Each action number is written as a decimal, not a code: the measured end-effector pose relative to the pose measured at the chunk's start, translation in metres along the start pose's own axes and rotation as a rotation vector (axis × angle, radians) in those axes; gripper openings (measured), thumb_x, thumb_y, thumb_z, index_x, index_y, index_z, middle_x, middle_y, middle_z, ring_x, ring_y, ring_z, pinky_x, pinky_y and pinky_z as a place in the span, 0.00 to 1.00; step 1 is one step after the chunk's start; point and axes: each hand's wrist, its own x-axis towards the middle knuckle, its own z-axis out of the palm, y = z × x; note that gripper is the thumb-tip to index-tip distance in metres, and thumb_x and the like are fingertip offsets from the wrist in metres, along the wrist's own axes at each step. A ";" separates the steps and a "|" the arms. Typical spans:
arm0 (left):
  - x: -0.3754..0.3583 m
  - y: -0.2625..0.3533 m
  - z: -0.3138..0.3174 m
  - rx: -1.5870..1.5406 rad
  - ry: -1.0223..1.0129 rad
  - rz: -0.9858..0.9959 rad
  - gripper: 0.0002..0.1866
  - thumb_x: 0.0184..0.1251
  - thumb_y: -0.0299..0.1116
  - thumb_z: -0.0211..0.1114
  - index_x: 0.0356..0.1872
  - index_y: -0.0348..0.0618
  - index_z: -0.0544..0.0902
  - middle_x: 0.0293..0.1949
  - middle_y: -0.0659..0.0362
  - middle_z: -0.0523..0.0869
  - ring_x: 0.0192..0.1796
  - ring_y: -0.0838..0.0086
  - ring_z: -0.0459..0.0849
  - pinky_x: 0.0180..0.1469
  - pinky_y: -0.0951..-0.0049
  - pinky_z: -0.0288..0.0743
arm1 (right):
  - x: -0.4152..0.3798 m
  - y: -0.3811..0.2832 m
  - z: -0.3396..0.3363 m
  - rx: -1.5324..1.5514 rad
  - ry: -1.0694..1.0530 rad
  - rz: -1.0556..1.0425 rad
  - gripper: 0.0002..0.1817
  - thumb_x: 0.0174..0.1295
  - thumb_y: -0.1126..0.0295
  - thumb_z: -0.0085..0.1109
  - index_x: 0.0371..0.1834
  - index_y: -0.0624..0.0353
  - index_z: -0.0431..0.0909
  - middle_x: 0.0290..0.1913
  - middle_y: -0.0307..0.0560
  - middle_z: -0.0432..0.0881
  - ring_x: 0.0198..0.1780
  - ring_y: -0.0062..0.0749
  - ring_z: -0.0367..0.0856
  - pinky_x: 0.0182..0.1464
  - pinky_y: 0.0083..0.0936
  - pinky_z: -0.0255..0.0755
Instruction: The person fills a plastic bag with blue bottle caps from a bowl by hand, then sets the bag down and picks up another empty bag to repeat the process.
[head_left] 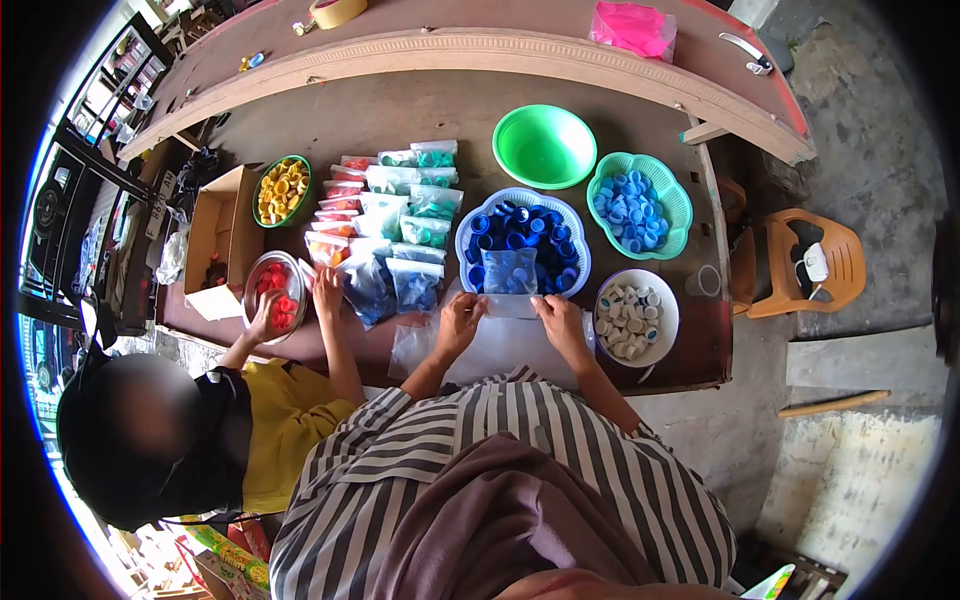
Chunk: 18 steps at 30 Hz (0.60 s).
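A clear plastic bag [511,272] with dark blue caps inside lies against the basin, its open-looking flap toward me. My left hand [462,318] pinches the left corner of that flap, while my right hand [560,318] pinches the right corner. Just beyond it stands a pale blue scalloped basin [464,235] full of dark blue caps [515,240]. A white bowl [672,300] of whitish caps is beside my right hand. Flat clear plastic bags [410,348] lie on the table next to my left wrist.
Filled bags [385,215] stand in rows. Behind are a green bowl [545,147] and a green basket [680,195] of light blue caps. At left, a co-worker's hand [265,318] is at a metal bowl [252,285] of red caps, near a cardboard box [218,235].
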 end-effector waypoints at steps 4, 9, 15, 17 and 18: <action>0.008 0.013 0.001 -0.049 0.036 -0.087 0.11 0.66 0.32 0.65 0.30 0.34 0.77 0.30 0.52 0.82 0.29 0.66 0.83 0.33 0.69 0.75 | 0.006 -0.002 -0.002 0.008 -0.004 0.067 0.16 0.64 0.62 0.61 0.27 0.65 0.75 0.27 0.56 0.77 0.29 0.52 0.78 0.31 0.40 0.69; 0.014 0.006 -0.005 -0.061 0.090 0.178 0.07 0.64 0.26 0.65 0.34 0.35 0.76 0.33 0.52 0.80 0.31 0.65 0.83 0.33 0.67 0.76 | 0.008 0.005 -0.010 0.189 0.028 -0.130 0.13 0.57 0.67 0.68 0.36 0.63 0.77 0.37 0.51 0.79 0.38 0.43 0.79 0.35 0.37 0.71; 0.012 0.020 -0.018 -0.124 0.055 0.334 0.07 0.61 0.21 0.65 0.38 0.37 0.77 0.38 0.53 0.81 0.41 0.61 0.82 0.40 0.66 0.77 | 0.009 -0.023 -0.028 0.253 -0.060 -0.211 0.20 0.48 0.71 0.73 0.45 0.59 0.78 0.43 0.46 0.77 0.43 0.36 0.78 0.43 0.30 0.73; 0.010 0.013 -0.023 -0.073 -0.071 0.408 0.13 0.60 0.20 0.65 0.45 0.38 0.78 0.44 0.52 0.83 0.47 0.59 0.82 0.48 0.66 0.77 | 0.009 -0.021 -0.029 0.305 -0.107 -0.156 0.22 0.47 0.72 0.73 0.47 0.58 0.77 0.41 0.47 0.77 0.43 0.39 0.77 0.44 0.32 0.72; 0.010 0.017 -0.025 -0.072 -0.072 0.406 0.13 0.60 0.20 0.65 0.45 0.38 0.78 0.44 0.52 0.83 0.47 0.59 0.82 0.48 0.66 0.77 | 0.010 -0.017 -0.029 0.208 -0.190 -0.128 0.21 0.47 0.74 0.72 0.46 0.58 0.78 0.40 0.47 0.76 0.43 0.40 0.77 0.45 0.32 0.73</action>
